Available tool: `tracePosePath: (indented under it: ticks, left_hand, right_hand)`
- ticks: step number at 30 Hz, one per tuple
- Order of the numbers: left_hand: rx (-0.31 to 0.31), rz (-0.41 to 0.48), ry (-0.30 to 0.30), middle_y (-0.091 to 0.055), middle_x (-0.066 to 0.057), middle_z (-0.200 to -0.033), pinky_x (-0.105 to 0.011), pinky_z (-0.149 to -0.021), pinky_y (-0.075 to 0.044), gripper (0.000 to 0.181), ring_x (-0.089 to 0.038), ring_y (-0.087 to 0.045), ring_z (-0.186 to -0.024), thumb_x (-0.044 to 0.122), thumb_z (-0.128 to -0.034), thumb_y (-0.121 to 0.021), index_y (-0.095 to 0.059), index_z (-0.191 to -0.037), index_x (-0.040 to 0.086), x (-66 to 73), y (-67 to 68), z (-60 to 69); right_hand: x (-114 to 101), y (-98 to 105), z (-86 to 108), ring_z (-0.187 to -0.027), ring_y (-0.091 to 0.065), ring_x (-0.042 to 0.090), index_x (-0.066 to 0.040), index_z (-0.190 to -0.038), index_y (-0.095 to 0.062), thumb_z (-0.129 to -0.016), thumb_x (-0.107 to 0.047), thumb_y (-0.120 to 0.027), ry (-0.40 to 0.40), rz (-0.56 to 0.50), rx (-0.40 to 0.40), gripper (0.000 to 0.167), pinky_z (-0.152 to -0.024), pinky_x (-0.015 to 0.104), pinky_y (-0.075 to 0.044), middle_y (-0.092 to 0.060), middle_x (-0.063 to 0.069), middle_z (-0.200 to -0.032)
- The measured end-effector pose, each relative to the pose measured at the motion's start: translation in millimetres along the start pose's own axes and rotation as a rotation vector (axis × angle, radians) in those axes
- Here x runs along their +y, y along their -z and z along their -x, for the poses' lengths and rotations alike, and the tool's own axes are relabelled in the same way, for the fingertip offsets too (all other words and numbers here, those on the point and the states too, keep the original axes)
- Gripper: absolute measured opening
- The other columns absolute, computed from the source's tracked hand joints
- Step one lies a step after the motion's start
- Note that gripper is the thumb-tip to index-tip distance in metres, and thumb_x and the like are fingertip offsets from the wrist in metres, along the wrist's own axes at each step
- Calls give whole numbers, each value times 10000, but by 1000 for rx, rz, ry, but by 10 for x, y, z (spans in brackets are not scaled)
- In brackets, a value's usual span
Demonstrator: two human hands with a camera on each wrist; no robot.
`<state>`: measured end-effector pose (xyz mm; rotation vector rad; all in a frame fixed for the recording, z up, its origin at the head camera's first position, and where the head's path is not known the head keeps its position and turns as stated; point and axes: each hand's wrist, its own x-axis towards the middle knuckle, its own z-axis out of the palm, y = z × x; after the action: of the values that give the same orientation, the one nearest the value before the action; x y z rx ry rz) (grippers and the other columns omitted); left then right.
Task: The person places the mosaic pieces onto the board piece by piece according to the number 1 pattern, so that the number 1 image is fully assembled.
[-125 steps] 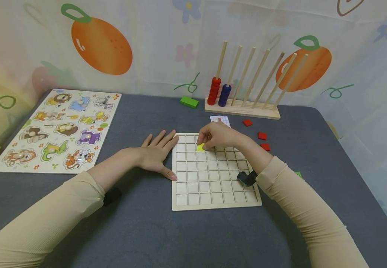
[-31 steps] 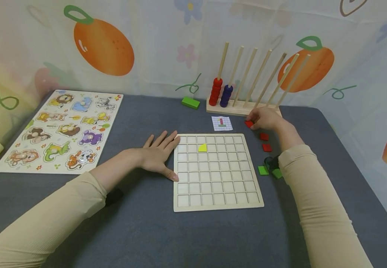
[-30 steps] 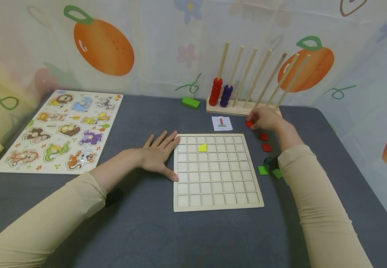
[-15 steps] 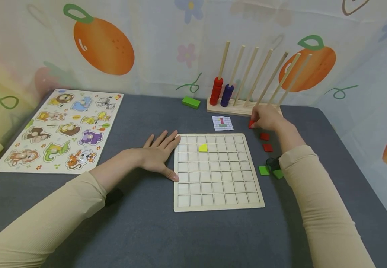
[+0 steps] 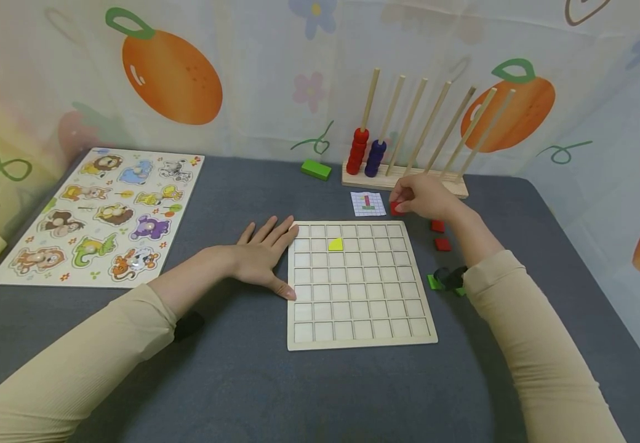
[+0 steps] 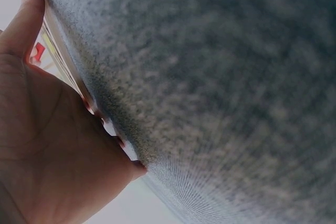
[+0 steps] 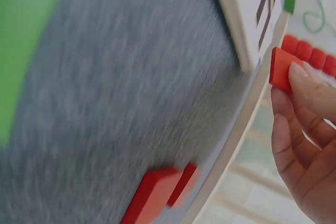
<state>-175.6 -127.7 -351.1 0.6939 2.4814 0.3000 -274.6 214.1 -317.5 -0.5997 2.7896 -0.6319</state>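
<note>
Between thumb and fingers, my right hand pinches a red square tile. It is above the table, just right of a small printed grid card. My left hand lies with fingers spread, its thumb and fingertips touching the left edge of the wooden grid board. One yellow tile with a cut corner sits in a cell of the board's second row, third column. To the right lie two more red tiles and green tiles, the green ones partly hidden by the right wrist camera.
A wooden peg rack with red and blue beads on two pegs stands behind the right hand. A green block lies at the back. An animal puzzle board is at the left. A printed curtain hangs behind the table.
My right hand has left the yellow tile in the board, picked up a red tile near the rack and moved left with it. The left hand has stayed in place.
</note>
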Motion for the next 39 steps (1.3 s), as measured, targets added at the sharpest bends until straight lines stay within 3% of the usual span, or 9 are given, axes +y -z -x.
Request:
tracePosePath:
  ticks: [6,23,31,39]
  left_hand:
    - [-2,-1,1,248,-11,-1660,-632,-1208,111,1294,-318,221,-1545,730,-747,-687,115,-1594,170,-6,-3,-7]
    - [-11,5,-10,258,-15,-1657,-632,-1206,114,1300,-314,228,-1543,748,-740,-678,122,-1593,179,-23,-11,-30]
    - [-12,-1,-6,267,-13,-1653,-630,-1208,110,1299,-312,231,-1542,753,-742,-671,129,-1591,181,-24,-12,-25]
    - [-3,-1,-1,255,-7,-1658,-632,-1208,107,1304,-311,222,-1546,752,-731,-682,111,-1596,181,-27,-18,-28]
  right_hand:
    - [-148,-70,-9,-957,-649,266,-30,-1059,-706,-921,-41,-671,24,-42,-27,143,-842,388,-527,-707,165,-1025]
    - [-426,-154,24,-872,-613,208,-90,-1015,-733,-895,-61,-706,152,-162,-106,127,-711,306,-492,-674,108,-958]
    - [-510,-225,15,-901,-605,189,-65,-1032,-742,-897,-36,-691,184,-213,-166,148,-856,356,-522,-679,105,-941]
    - [-607,-312,-4,-887,-615,169,-99,-1019,-734,-894,-52,-698,190,-153,-252,138,-886,376,-523,-697,73,-959]
